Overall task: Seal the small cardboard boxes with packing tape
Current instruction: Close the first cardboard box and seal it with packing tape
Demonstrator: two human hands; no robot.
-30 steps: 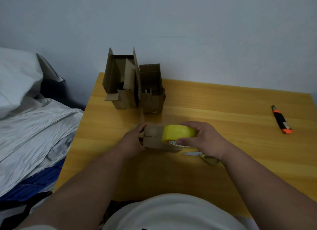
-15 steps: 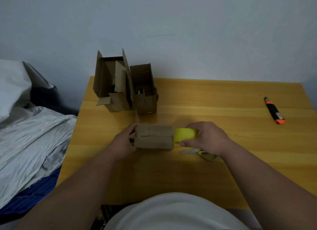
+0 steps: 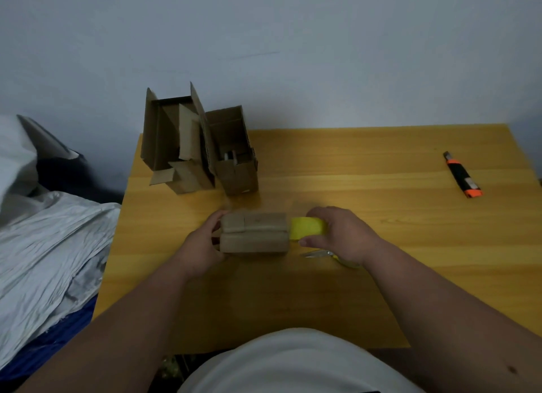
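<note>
Hands grip box (image 3: 254,234); right holds tape (image 3: 308,227).

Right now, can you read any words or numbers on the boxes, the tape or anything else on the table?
None can be read.
Small cardboard box: plain brown, no print visible.
Yellow tape roll: no lettering visible.
Open box at the back: a small pale patch low on its front, too blurred to read.
Utility knife: a pale patch near its orange end, too small to read.
</note>
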